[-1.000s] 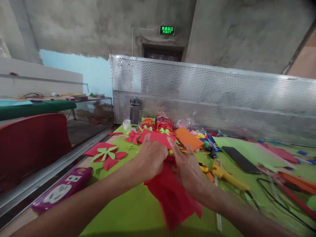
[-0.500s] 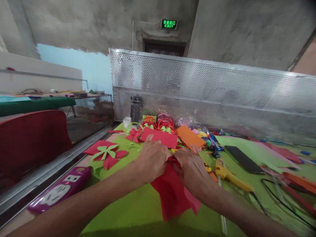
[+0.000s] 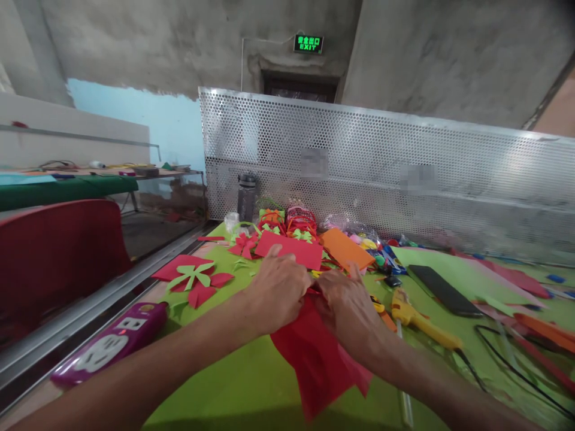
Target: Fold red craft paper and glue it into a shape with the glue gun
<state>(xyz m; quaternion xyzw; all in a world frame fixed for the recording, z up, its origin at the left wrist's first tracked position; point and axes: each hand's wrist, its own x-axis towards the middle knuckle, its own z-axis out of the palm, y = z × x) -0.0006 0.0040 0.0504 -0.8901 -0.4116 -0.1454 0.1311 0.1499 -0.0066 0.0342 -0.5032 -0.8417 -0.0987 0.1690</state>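
A limp red felt sheet (image 3: 317,359) hangs folded from both of my hands above the green table cover. My left hand (image 3: 282,288) is closed on its upper edge, the thumb pointing up. Right beside it, my right hand (image 3: 345,299) grips the same edge with bent fingers. The knuckles of the two hands nearly meet, and the fingertips are hidden behind them. Just beyond lies a flat red rectangular piece (image 3: 290,249), next to an orange rectangular piece (image 3: 345,248). Red and green petal cutouts (image 3: 195,276) lie left of my hands.
On the right are a yellow glue gun (image 3: 424,320) with its cord, a black phone (image 3: 444,290) and scraps. A purple case (image 3: 112,344) lies at the left edge. Small decorated bags (image 3: 300,221) and a dark bottle (image 3: 247,197) stand before a perforated metal panel (image 3: 381,155).
The lower part of the red felt sheet has swung down and slightly right, its loose corners spreading. Both hands keep their grip in almost the same place.
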